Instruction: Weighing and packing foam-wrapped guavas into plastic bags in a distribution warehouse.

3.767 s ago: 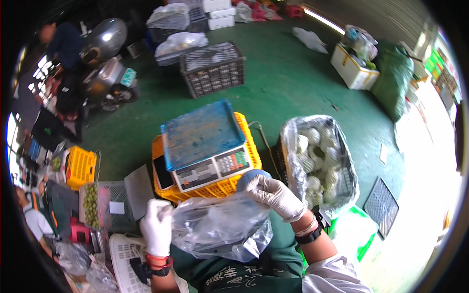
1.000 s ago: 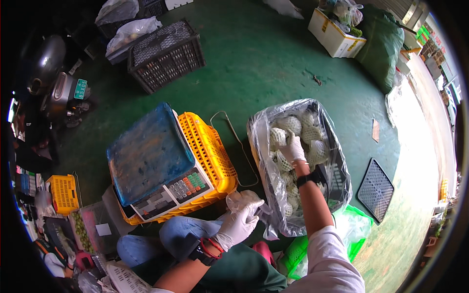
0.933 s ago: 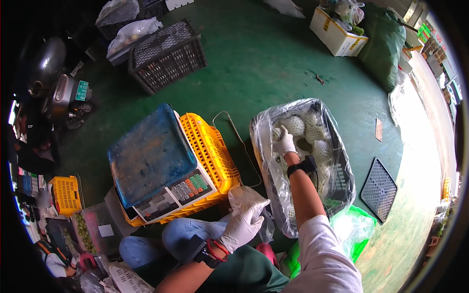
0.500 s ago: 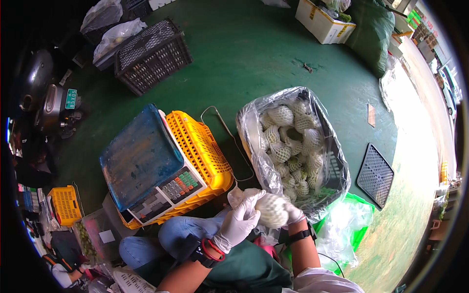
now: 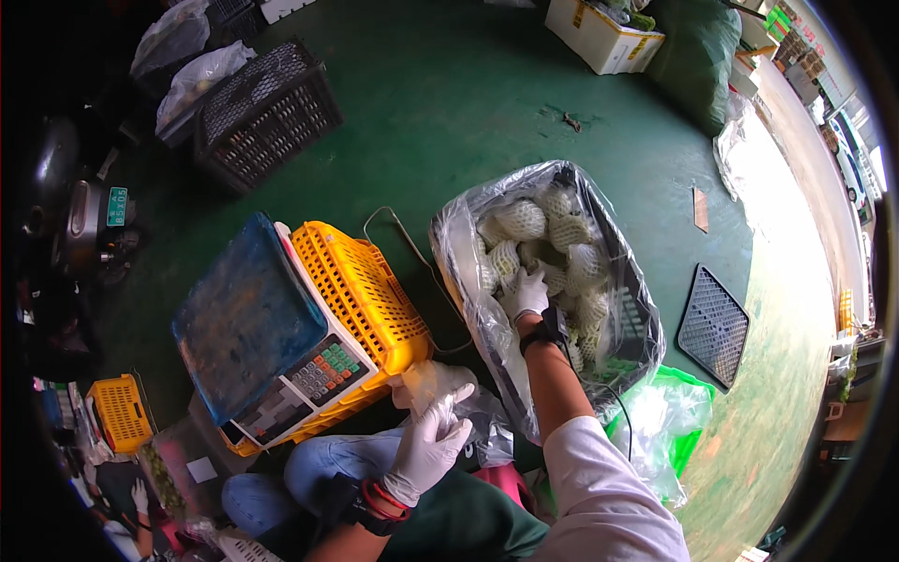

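Observation:
White-gloved, my right hand (image 5: 527,294) reaches into a plastic-lined dark crate (image 5: 633,245). Its partly hidden fingers curve around a fruit in a white foam net, mostly covered by the hand. Several more netted fruits (image 5: 522,219) surround it, some showing green through the mesh. Above my lap, my left hand (image 5: 433,451), also gloved, has thumb and fingers apart with nothing visible between them. Just beyond its fingertips is a crumpled translucent plastic bag (image 5: 433,382), beside the yellow crate.
A scale (image 5: 245,317) with a blue platform rests on yellow crates (image 5: 361,292) at my left. Right of the lined crate lie a flat black grid (image 5: 714,325) and a green basket (image 5: 690,433) with clear plastic. A black crate (image 5: 270,117) stands farther off; a cable runs beside the scale.
My right hand has moved away from my left hand, forward into the lined crate. The netted fruit between my hands is gone from there. My left hand's fingers have spread; the view has shifted slightly.

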A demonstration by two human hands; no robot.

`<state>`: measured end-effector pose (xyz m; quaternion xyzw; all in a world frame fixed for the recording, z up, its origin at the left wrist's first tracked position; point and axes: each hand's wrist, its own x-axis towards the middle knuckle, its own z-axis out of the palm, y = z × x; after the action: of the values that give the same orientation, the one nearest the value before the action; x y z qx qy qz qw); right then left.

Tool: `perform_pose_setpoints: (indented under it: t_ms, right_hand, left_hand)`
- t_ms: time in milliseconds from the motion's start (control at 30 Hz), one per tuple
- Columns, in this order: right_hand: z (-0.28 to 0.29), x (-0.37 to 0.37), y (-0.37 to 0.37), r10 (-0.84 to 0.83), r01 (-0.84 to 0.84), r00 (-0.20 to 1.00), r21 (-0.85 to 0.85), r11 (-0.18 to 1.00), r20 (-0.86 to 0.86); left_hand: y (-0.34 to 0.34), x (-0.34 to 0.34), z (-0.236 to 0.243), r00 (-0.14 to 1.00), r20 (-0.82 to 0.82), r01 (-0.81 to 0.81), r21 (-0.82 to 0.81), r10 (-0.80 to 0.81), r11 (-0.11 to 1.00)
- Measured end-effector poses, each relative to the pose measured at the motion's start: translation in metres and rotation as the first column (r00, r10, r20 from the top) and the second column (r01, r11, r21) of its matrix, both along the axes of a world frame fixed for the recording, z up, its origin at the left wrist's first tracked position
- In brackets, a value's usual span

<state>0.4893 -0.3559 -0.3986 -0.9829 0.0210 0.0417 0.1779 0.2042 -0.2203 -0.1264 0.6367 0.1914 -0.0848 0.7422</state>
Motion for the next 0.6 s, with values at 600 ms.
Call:
perform_pose_setpoints:
  t_ms: [600]
  right_hand:
    - [0.210, -0.217, 0.009, 0.771, -0.680, 0.621, 0.589, 0.437, 0.146]
  left_hand:
    - [-0.008, 0.003, 0.026, 0.998, -0.018, -0.055, -0.343, 0.052, 0.938]
